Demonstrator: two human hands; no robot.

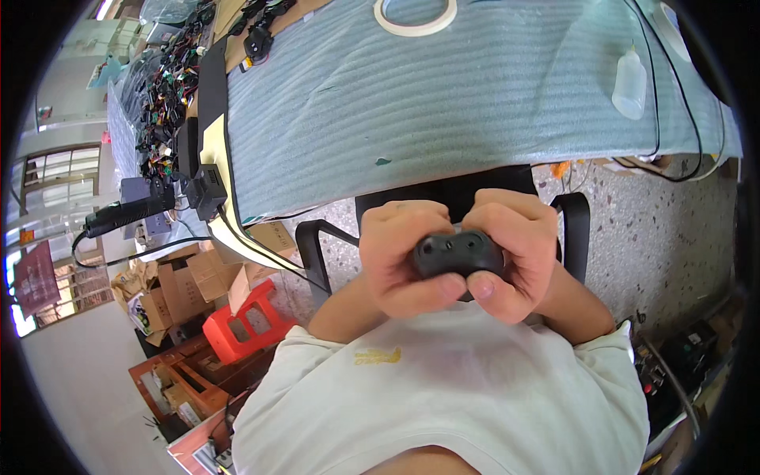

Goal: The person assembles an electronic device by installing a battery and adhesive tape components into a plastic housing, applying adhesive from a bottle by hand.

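Note:
Close in front of my chest, a small black rounded device (pixel 459 255) with several little round holes or lenses on its upper face is held between both hands. My left hand (pixel 400 257) is closed around its left end, the thumb pressed along the near side. Around the right end wraps my right hand (pixel 518 252), its thumb tip next to the left one. Curled fingers hide both ends and the underside of the device, so its exact kind cannot be made out.
A table covered in pale blue foam sheet (pixel 340 119) lies ahead, bearing a tape roll (pixel 416 30), a translucent squeeze bottle (pixel 630 85) and black cables (pixel 655 87). Black chair armrests (pixel 310 249) flank me. Left are a red plastic stool (pixel 226 336), cardboard boxes (pixel 178 293) and heaped connectors (pixel 166 103).

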